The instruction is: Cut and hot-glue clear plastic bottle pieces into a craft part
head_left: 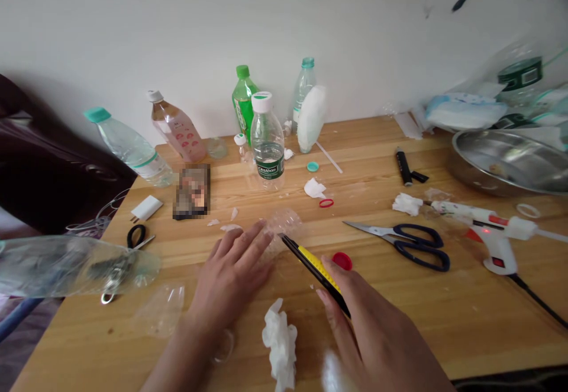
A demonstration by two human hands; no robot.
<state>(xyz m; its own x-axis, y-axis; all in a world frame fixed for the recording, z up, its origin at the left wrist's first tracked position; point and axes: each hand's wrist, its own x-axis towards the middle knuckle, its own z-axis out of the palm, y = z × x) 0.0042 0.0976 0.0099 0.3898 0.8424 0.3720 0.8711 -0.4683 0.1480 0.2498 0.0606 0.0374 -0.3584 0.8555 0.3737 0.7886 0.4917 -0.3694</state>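
Observation:
A yellow and black utility knife point(317, 270) lies in the grip of my right hand point(368, 321), its tip pointing up and left. That tip meets or nearly meets a clear piece of plastic bottle point(284, 221) on the table. Fingers of my left hand point(242, 267) press down on this piece, partly covering it. A red cap point(342, 261) sits just beyond my right hand. Below, between the hands, is a crumpled white tissue point(280, 344). Another clear plastic piece point(162, 309) lies left of my left wrist.
Scissors point(399, 241), a glue gun point(497, 232) with its cord and a steel bowl point(510, 173) occupy the right side. Several bottles stand along the wall, a Cestbon bottle point(268, 143) foremost. A large clear bottle point(57, 266) lies at the left edge, near a white charger point(147, 208).

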